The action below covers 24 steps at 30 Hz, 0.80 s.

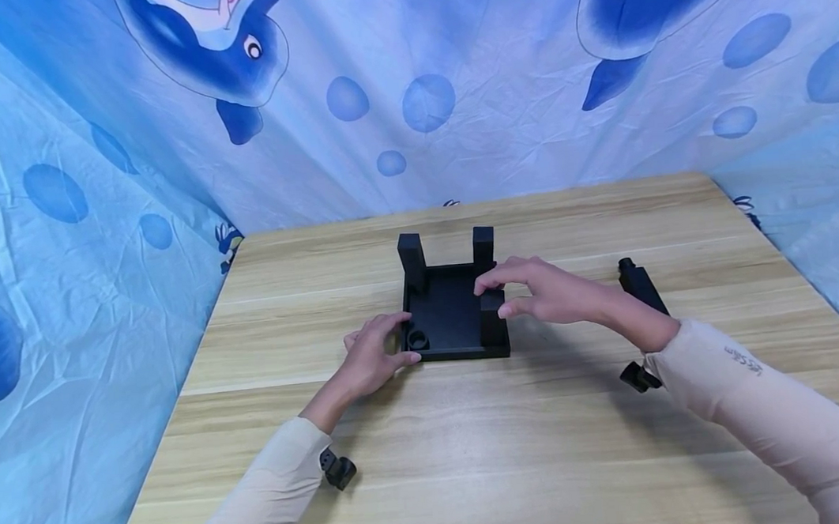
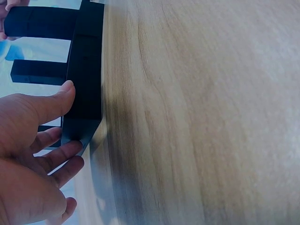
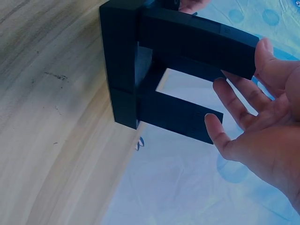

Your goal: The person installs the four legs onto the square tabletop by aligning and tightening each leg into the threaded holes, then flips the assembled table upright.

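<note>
A small black square tabletop (image 1: 454,315) lies upside down on the wooden table, three black legs standing up from it. At its near-left corner is a bare round socket (image 1: 417,340). My left hand (image 1: 374,355) holds that corner, thumb on the near side and fingers on the left side. My right hand (image 1: 545,291) reaches over from the right and grips the top of the near-right leg (image 1: 492,321) between thumb and fingers. In the right wrist view that leg (image 3: 197,42) stands out from the base toward the thumb. A loose leg (image 1: 641,286) with a threaded end lies farther right.
The wooden table (image 1: 486,440) ends at a blue curtain (image 1: 395,73) printed with dolphins at the back and sides. My right forearm passes over part of the loose leg. A black wrist device (image 1: 339,470) shows beside the left sleeve, and another (image 1: 639,377) beside the right.
</note>
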Available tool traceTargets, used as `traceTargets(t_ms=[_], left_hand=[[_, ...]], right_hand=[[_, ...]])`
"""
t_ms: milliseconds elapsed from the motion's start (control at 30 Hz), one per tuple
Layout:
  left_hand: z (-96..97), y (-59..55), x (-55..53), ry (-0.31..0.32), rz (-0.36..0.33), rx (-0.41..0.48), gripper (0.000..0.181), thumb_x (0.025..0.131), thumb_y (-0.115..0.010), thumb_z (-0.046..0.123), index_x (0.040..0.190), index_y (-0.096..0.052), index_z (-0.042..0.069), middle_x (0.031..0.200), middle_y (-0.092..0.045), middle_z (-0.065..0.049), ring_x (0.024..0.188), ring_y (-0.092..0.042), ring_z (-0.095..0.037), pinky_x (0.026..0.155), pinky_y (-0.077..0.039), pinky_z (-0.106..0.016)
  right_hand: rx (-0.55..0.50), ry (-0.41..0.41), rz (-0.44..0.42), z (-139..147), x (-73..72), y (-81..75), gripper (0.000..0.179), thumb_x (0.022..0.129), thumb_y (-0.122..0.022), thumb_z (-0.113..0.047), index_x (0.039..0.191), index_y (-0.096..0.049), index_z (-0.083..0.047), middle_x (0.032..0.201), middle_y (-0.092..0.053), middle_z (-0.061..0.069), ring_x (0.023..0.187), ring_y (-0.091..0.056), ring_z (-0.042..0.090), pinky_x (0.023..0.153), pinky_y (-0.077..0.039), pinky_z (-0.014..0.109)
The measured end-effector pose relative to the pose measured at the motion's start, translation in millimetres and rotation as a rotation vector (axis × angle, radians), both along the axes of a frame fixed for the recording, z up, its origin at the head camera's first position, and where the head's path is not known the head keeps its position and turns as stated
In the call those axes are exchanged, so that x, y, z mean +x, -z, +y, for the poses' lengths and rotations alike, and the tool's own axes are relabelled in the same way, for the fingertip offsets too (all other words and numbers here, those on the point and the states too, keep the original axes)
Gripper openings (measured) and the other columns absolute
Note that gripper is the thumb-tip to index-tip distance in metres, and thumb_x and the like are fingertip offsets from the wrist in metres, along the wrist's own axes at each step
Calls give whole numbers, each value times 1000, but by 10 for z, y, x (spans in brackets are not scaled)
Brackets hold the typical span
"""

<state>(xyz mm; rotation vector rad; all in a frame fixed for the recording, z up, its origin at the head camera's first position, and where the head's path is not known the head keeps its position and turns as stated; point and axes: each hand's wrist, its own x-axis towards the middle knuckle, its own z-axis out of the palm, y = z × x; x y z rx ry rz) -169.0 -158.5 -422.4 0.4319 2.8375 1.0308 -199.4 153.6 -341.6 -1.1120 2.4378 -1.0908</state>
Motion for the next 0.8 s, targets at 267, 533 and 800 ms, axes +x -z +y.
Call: traceTargets(t_ms=[267, 533, 800], left_hand=[[3, -1, 4, -2, 4, -1, 65, 79, -80, 25, 136, -53, 12, 130, -57, -7, 122, -48, -26, 92, -19, -49], [8, -6, 15, -2, 3, 0, 66, 78, -81, 23, 136, -53, 13, 131, -56, -8, 122, -49, -27, 92, -19, -50], [7, -10, 10, -1, 5, 4, 65, 78, -81, 22, 136, -53, 12, 131, -56, -8, 122, -49, -27, 93, -18, -49]], right_hand=[[-14, 7, 22, 5, -10, 30, 39, 87, -68, -6, 125, -63, -14, 124, -61, 0, 114, -49, 22, 89, -42, 43], [4, 7, 5, 39, 29, -15, 44, 89, -68, -10, 131, -59, -16, 131, -58, 1, 124, -45, 24, 98, -39, 48], [-6, 41, 9, 136, 52, -69, 51, 87, -72, -14, 135, -55, -17, 126, -57, 3, 115, -49, 20, 93, -40, 45]])
